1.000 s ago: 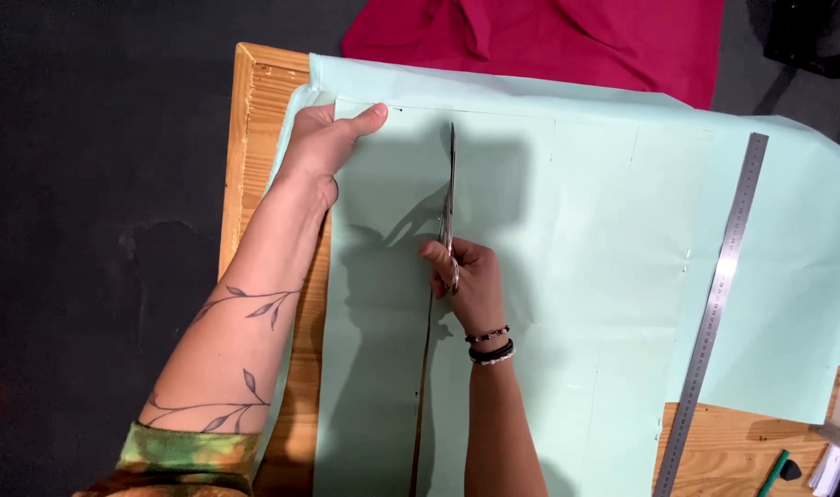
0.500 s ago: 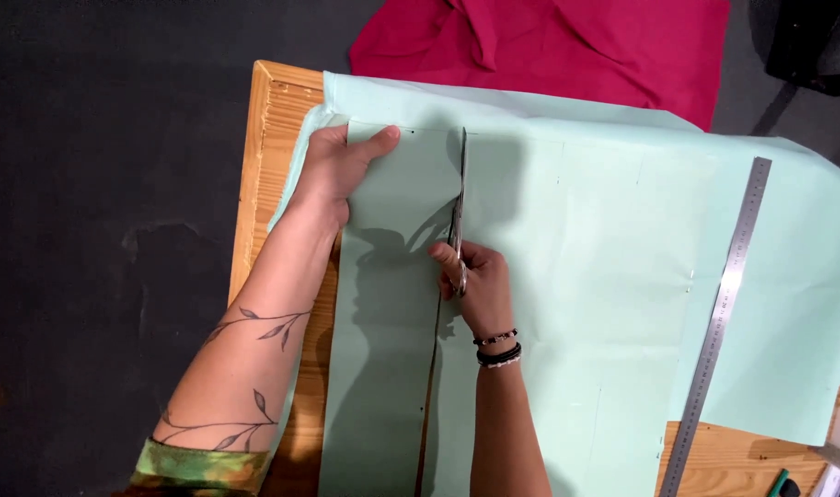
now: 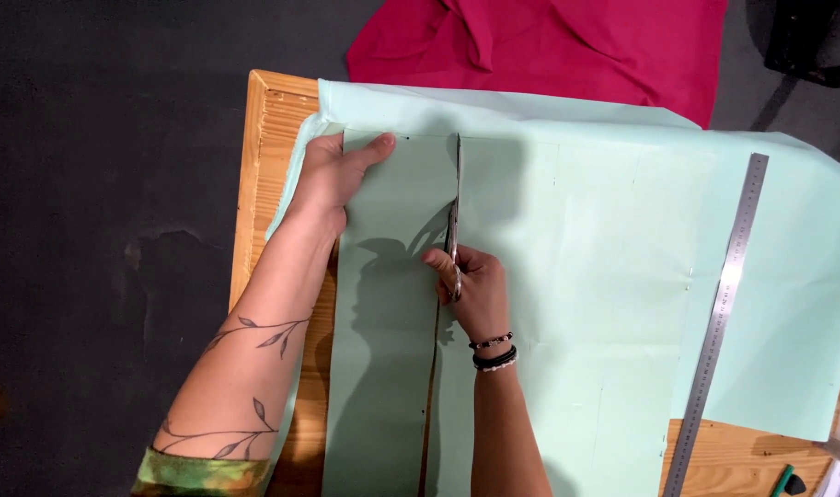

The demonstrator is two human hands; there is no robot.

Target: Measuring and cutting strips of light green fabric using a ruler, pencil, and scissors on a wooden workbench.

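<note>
A light wooden desk point(image 3: 265, 138) stands on a dark grey floor point(image 3: 98, 230). Most of the desk is covered by a large sheet of pale mint-green fabric point(image 3: 586, 276), which serves as the landmark here. Beyond the far edge of the mint fabric lies a crumpled piece of crimson cloth point(image 3: 549, 46). A long steel ruler point(image 3: 719, 322) lies on the right part of the mint fabric, running lengthwise with its near end on bare wood. No containers show.

A cut runs up through the left part of the mint fabric, parting off a narrow strip. The right hand point(image 3: 466, 285) is clenched around the handles of a pair of silver metal scissors point(image 3: 453, 216), whose blades point away toward the far edge, along the cut line. The left hand point(image 3: 333, 175) lies flat and released, pressing the strip's far left corner.
</note>
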